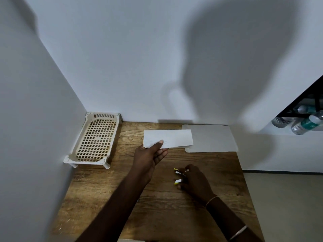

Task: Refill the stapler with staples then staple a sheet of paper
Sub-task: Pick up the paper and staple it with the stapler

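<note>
- Head view: your left grip (150, 156) pinches a folded paper sheet (168, 138), beyond and left of the yellow stapler (178, 181).
- Your right grip (194, 180) clasps that stapler, near the counter (157, 206).
- More paper (211, 138) lies beyond the stapler.

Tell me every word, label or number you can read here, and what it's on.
No text here can be read.
Bottles: teal labels, print too blurred to read.
Stapler: yellow, no legible marking.
Held paper and flat sheet: no writing visible.
</note>
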### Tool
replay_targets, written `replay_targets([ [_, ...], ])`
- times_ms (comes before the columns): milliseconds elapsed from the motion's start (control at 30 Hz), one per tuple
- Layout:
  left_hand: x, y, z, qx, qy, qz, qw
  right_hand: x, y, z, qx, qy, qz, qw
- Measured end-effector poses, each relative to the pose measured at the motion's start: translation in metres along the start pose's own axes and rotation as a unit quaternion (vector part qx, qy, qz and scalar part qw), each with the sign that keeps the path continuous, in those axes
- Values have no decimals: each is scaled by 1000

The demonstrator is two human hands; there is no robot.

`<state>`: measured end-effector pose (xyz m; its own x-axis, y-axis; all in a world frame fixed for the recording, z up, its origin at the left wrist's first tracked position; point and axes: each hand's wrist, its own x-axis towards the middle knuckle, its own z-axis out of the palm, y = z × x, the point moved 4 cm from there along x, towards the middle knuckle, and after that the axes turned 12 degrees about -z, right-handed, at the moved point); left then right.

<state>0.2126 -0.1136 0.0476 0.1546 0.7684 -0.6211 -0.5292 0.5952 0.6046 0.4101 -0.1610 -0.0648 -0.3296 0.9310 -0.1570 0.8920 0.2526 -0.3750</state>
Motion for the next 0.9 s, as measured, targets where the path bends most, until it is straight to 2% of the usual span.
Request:
replay_targets([
  [233,-3,-2,0,10,8,3,1000,10,-1,4,-13,48,-3,999],
  [300,-5,-1,2,9,6,5,1000,8,-1,4,13,63,7,998],
  [367,-7,1,3,11,5,9,1000,5,-2,1,88,102,25,991],
  [433,-9,4,6,13,2,19,1000,3,-5,-5,186,150,49,970],
  [533,-13,9,11,14,-4,36,999,2,-11,-20,327,211,81,917],
  [667,-18,15,20,13,-15,55,998,-2,-33,-54,427,252,66,866],
  [767,-21,20,26,17,-25,71,997,-4,-49,-77,507,243,51,826],
  [900,-23,26,29,37,-34,100,994,-5,-74,-93,617,179,39,765],
])
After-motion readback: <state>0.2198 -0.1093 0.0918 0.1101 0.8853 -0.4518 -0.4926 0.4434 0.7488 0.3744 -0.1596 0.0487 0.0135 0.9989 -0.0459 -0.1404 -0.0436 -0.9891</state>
